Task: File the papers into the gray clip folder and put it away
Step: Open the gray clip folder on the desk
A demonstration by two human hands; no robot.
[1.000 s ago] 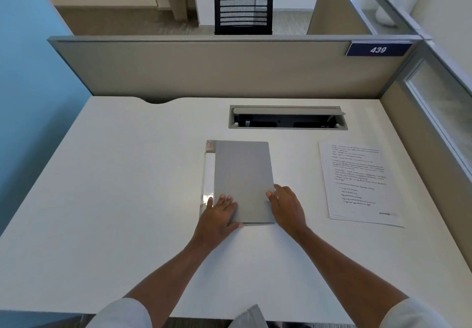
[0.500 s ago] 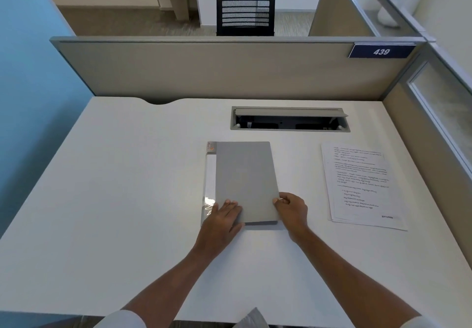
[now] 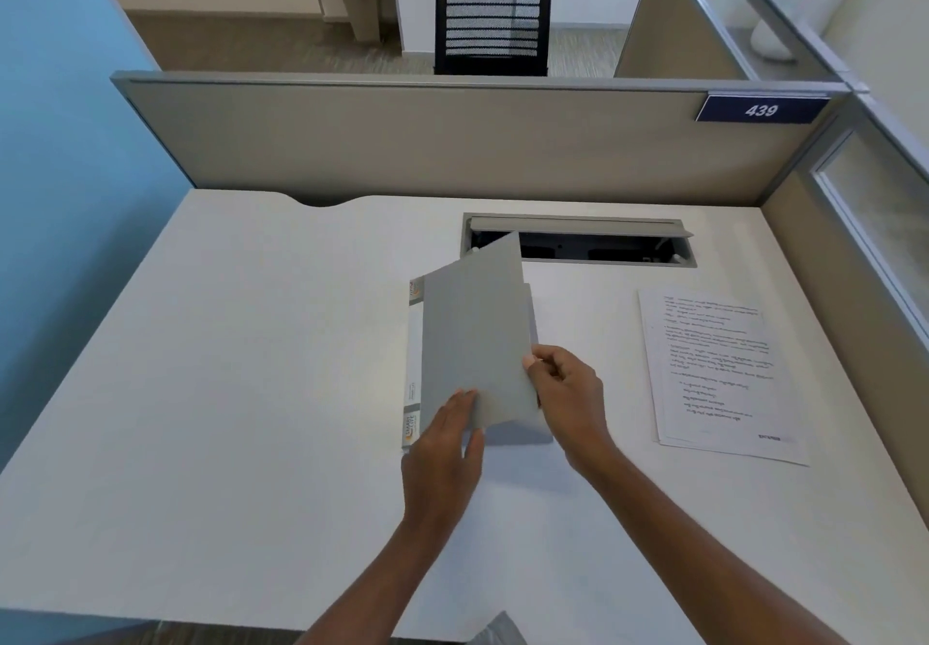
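The gray clip folder (image 3: 477, 337) lies in the middle of the white desk (image 3: 226, 393), its front cover lifted and tilted up on its left spine. My right hand (image 3: 568, 398) pinches the cover's right edge near the lower corner. Flat against the folder's lower left corner rests my left hand (image 3: 445, 448), fingers touching the cover's bottom edge. A white label strip runs down the folder's left side. The stack of printed papers (image 3: 719, 368) lies on the desk to the right, apart from both hands.
An open cable slot (image 3: 603, 247) is sunk into the desk just behind the folder. Beige partition panels (image 3: 452, 141) close the desk at the back and right; a blue wall is at the left. A black chair stands beyond the partition.
The folder's cover was flat and closed; now my right hand has lifted its right edge, so it stands tilted open. My left hand stays at the lower left corner.
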